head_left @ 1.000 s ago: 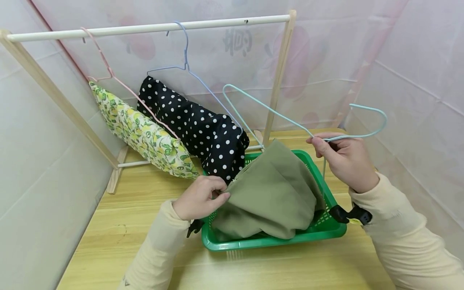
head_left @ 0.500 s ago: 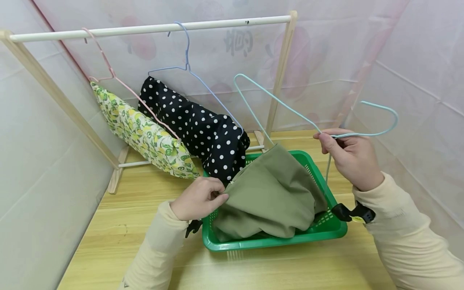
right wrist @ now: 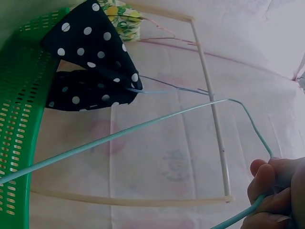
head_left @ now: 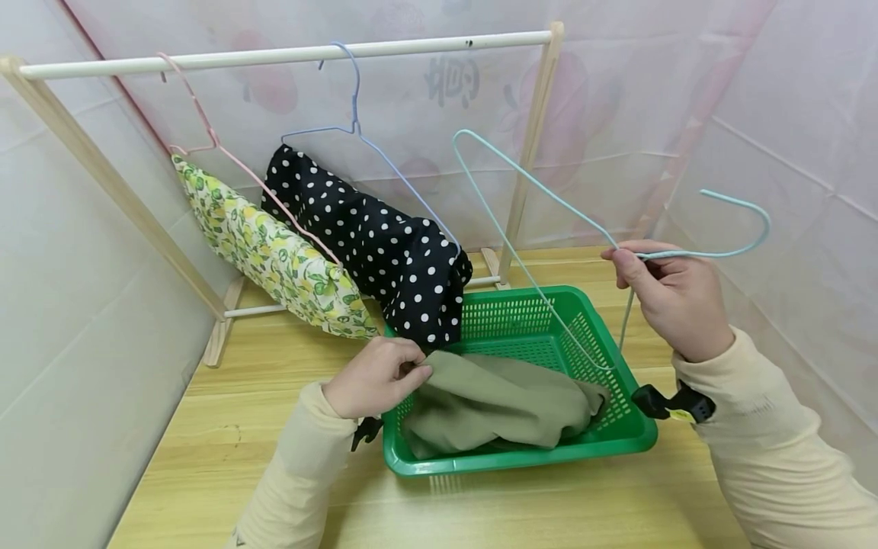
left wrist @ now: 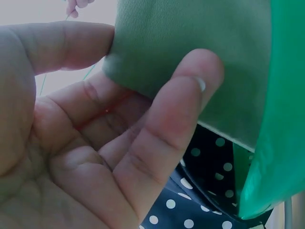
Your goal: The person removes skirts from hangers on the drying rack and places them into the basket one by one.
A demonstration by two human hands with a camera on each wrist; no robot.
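In the head view my right hand (head_left: 675, 301) pinches a mint-green wire hanger (head_left: 542, 187) at the neck, its hook pointing right. The hanger's lower bar crosses over the green basket (head_left: 521, 461), and no cloth is on it. An olive-green cloth (head_left: 507, 396) lies slumped in the basket's front part. My left hand (head_left: 377, 377) pinches that cloth's left corner at the basket's left rim. The left wrist view has the cloth (left wrist: 190, 28) between thumb and fingers. In the right wrist view, fingers (right wrist: 262, 183) hold the hanger (right wrist: 119, 133).
A rack with a white rail (head_left: 425, 49) and wooden legs stands at the back. From it hang a lemon-print cloth (head_left: 267, 252) on a pink hanger (head_left: 199, 114) and a black polka-dot cloth (head_left: 363, 236) on a blue hanger (head_left: 353, 99). The polka-dot cloth reaches the basket's back-left corner.
The right hand has moved right and slightly up with the hanger. The hanger has come out of the olive cloth, which has dropped into the basket. My left hand has barely moved.
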